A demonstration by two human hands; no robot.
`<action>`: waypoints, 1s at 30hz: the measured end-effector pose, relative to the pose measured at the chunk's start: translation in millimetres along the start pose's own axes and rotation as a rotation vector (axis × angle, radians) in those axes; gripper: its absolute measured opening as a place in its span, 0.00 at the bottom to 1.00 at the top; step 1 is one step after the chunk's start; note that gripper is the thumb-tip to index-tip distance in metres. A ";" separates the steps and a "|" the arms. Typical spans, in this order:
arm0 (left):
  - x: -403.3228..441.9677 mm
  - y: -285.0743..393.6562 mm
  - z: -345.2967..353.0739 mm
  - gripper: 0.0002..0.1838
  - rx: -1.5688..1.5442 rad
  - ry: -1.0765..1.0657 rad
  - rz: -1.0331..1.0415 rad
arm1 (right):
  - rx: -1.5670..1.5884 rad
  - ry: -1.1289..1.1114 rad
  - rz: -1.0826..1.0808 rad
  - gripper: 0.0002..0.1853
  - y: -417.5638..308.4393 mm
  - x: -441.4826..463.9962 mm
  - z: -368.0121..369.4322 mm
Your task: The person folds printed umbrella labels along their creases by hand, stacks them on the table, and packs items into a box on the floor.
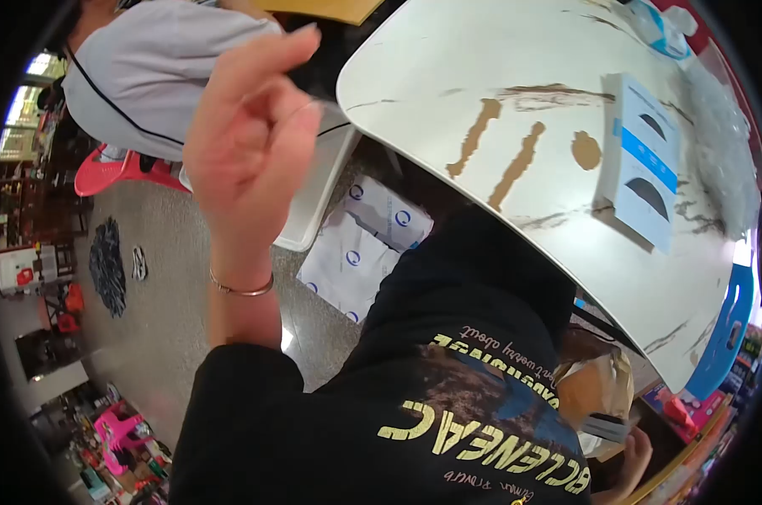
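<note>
My left hand (250, 143) is raised in front of me, slightly blurred, a thin bracelet on its wrist. One finger stretches out, the thumb stands apart from it, and the others are half curled; nothing shows in it. At the lower right, my right hand (635, 459) has its fingers bent beside a shiny brown thing with a grey and black end (600, 383); its grip is partly hidden. On the white marbled table (423, 59) are two jagged brown strips (516, 167) and a brown round patch (586, 150). A white and blue box (644, 160) lies beyond them.
A person in a grey shirt (145, 63) is beyond my left hand, near a red chair (116, 172). White printed packaging (351, 261) lies below the table edge. Clear plastic wrap (722, 143), a bottle (659, 29) and a blue handled object (726, 337) are along the right side.
</note>
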State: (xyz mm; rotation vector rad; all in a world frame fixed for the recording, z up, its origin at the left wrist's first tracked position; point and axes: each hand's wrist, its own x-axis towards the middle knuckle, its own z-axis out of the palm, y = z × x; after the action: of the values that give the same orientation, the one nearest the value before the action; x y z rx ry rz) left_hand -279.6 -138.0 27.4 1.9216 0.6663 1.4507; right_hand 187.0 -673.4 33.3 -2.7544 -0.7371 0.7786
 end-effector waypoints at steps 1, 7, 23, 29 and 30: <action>-12.0 -9.0 -8.3 0.18 0.022 0.052 -0.003 | 0.066 -0.013 0.002 0.11 -10.6 2.8 2.5; -94.2 -82.9 -32.1 0.15 -0.335 -0.312 -0.713 | 0.167 -0.172 -0.014 0.18 -134.2 2.6 -3.8; -350.2 -299.2 33.7 0.36 0.742 -1.729 -0.729 | -0.025 -0.013 -0.399 0.37 -282.3 57.6 -16.0; -372.7 -241.7 5.1 0.34 0.828 -1.904 -0.938 | -0.041 -0.064 -0.430 0.37 -301.0 84.2 -1.3; -386.4 -239.0 -1.7 0.32 0.836 -1.887 -0.952 | -0.050 -0.070 -0.446 0.37 -305.1 87.1 1.9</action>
State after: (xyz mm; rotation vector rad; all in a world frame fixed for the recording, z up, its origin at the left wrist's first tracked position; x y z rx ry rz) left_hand -388.7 -254.4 -398.1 1.9517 0.8789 -1.3941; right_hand 124.6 -366.8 85.6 -2.4657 -1.3373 0.7638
